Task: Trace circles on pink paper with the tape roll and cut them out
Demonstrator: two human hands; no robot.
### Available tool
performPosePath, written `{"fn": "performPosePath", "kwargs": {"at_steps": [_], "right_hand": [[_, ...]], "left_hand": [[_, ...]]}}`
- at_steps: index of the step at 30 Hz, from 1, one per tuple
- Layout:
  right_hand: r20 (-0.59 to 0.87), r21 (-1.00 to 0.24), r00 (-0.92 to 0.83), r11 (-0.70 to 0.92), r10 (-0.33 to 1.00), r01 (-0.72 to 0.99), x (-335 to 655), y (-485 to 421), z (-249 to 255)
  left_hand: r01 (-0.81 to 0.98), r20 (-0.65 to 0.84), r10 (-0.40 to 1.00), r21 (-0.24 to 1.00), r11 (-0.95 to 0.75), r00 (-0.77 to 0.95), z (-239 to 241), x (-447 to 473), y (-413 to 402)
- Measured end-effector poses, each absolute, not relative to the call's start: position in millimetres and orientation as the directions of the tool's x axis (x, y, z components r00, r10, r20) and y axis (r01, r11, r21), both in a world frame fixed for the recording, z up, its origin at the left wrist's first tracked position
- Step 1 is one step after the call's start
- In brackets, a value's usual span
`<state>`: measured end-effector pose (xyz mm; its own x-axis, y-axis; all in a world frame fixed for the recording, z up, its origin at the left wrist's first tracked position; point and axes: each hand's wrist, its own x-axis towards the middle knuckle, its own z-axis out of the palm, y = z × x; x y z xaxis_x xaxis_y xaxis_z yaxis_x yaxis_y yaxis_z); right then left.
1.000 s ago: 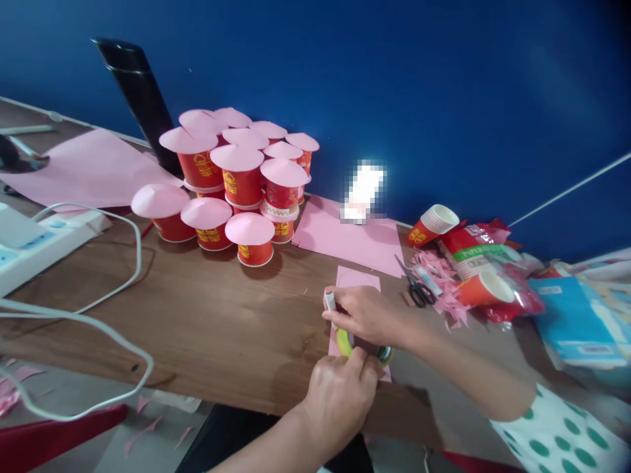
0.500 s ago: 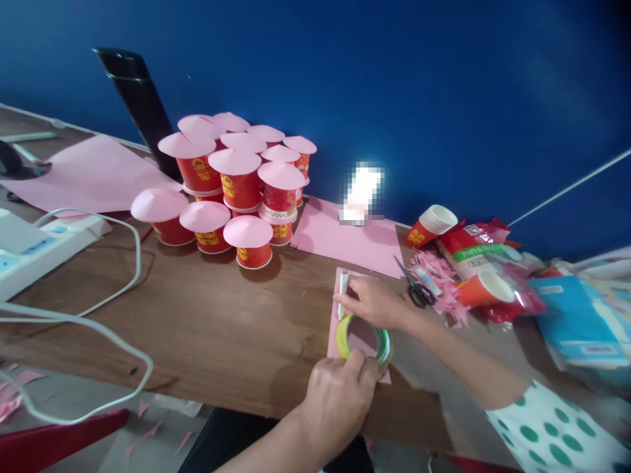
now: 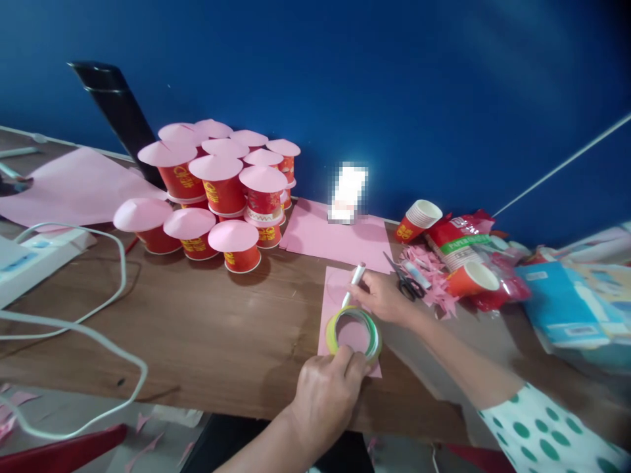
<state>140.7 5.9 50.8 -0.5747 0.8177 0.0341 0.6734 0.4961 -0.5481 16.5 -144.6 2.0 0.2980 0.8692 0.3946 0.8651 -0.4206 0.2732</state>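
A roll of tape (image 3: 333,330) with a yellow-green outer side lies flat on a strip of pink paper (image 3: 333,284). My left hand (image 3: 329,387) grips the roll's near rim, fingers curled over it. Between the fingers of my right hand (image 3: 383,299) is a white marker (image 3: 352,287), its lower end at the roll's far edge and its upper end leaning right. A faint curved line shows on the paper beyond the roll. Whether the tip touches the paper I cannot tell.
Stacked red paper cups (image 3: 224,196) with pink cone tops stand at the left back. Larger pink sheets (image 3: 340,240) lie under a blurred-out bright phone-like object. Scissors (image 3: 410,288), pink scraps, loose cups (image 3: 474,278) and a blue packet (image 3: 557,305) are at right. White cables (image 3: 123,263) run at left.
The marker has swung from nearly upright to a rightward lean, its lower end moving along the roll's far edge. My left hand still grips the roll. The whole view has shifted slightly.
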Motion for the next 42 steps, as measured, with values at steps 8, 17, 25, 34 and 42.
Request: {"fn": "performPosePath", "kwargs": {"at_steps": [8, 17, 25, 34, 42], "right_hand": [[0.072, -0.628, -0.453, 0.393, 0.889, 0.672, 174, -8, 47], [0.12, -0.677, -0.324, 0.316, 0.938, 0.665, 203, -49, 45], [0.099, -0.781, -0.222, 0.214, 0.97, 0.587, 217, -94, 28], [0.194, -0.731, -0.181, 0.266, 0.964, 0.629, 211, -130, 28], [0.277, -0.744, -0.163, 0.319, 0.947, 0.588, 205, -147, 23]], "left_hand": [[0.879, 0.378, 0.872, 0.236, -0.415, 0.311, -2, 16, -144], [0.883, 0.396, 0.867, 0.226, -0.411, 0.302, -2, 16, -143], [0.899, 0.383, 0.877, 0.206, -0.387, 0.29, 3, 17, -142], [0.897, 0.274, 0.917, 0.256, -0.36, 0.29, 13, 18, -143], [0.907, 0.181, 0.94, 0.259, -0.33, 0.29, 22, 18, -145]]}}
